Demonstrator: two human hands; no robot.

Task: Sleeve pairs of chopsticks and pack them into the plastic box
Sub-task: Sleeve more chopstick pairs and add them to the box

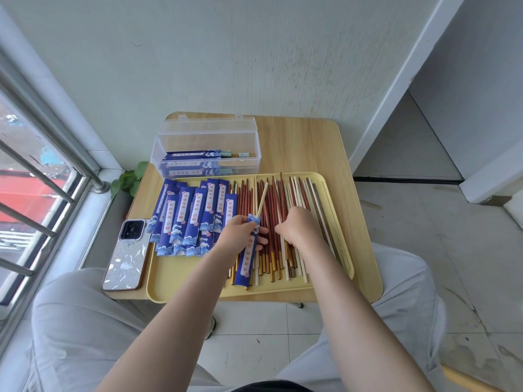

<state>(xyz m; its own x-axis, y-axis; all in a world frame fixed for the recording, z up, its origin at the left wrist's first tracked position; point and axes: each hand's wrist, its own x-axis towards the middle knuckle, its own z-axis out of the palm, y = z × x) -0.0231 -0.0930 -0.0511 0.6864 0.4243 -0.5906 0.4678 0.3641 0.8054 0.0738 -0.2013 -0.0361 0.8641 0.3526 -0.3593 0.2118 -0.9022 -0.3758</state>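
My left hand (pixel 240 233) grips a blue paper sleeve (pixel 248 260) over the yellow tray (pixel 186 292); a pale chopstick (pixel 262 198) sticks out of the sleeve's top. My right hand (pixel 298 227) rests knuckles-up on the pile of loose chopsticks (pixel 283 199), fingers curled down among them; what they hold is hidden. The pile mixes red-brown and pale sticks. Several empty blue sleeves (pixel 192 216) lie fanned on the tray's left half. The clear plastic box (pixel 208 142) stands open behind the tray with a few sleeved pairs inside.
A phone (pixel 127 256) in a white patterned case lies on the wooden table (pixel 305 142), left of the tray. A small green plant (pixel 128 179) sits by the window rail at left. My knees flank the table's front edge.
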